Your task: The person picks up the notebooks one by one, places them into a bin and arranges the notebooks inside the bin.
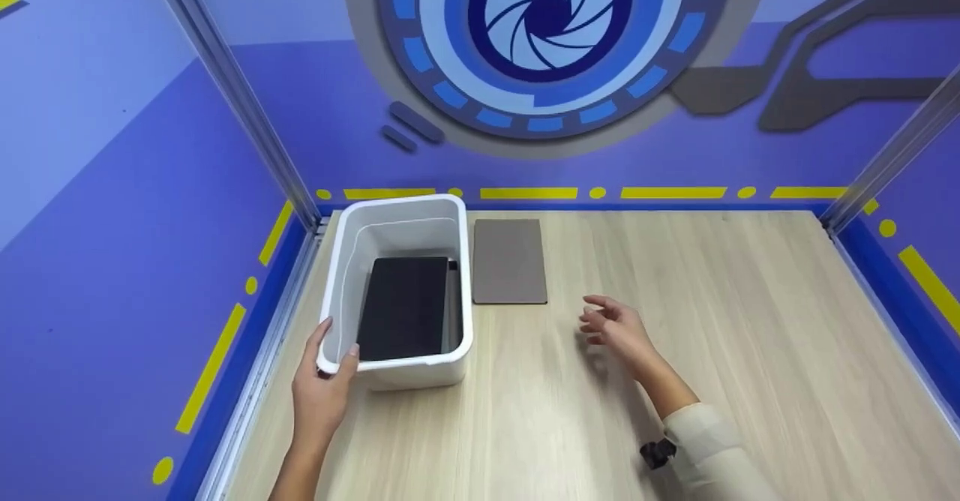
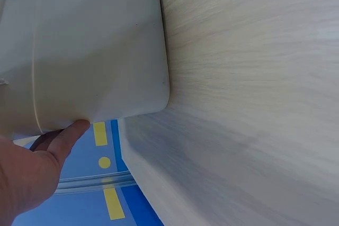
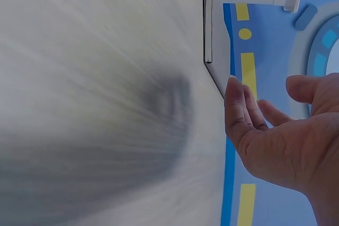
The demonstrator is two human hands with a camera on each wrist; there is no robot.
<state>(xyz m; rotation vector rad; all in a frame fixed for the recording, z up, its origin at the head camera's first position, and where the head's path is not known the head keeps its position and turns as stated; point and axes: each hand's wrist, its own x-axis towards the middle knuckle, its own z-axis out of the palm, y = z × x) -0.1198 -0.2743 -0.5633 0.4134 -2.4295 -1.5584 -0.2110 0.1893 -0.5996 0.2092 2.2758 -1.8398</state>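
Observation:
A white plastic bin (image 1: 416,376) stands at the left of the table, its rim facing up. My left hand (image 1: 321,396) grips its near left corner, with the thumb on the near rim and the fingers along the left side. In the left wrist view this hand (image 2: 32,173) lies against the bin's wall (image 2: 100,51). Inside the bin lies a flat black rectangular thing (image 1: 405,306), with another dark item showing along its right side. My right hand (image 1: 616,332) hovers over the table, fingers loosely bent, holding nothing; the right wrist view shows this hand (image 3: 280,136) with its palm bare.
Right beside the bin, a grey-brown notebook (image 1: 510,261) lies flat on the wooden table (image 1: 720,321). Blue-purple panels (image 1: 300,111) with yellow marks wall the table at the back and sides. A metal rail (image 1: 259,385) runs along its left edge.

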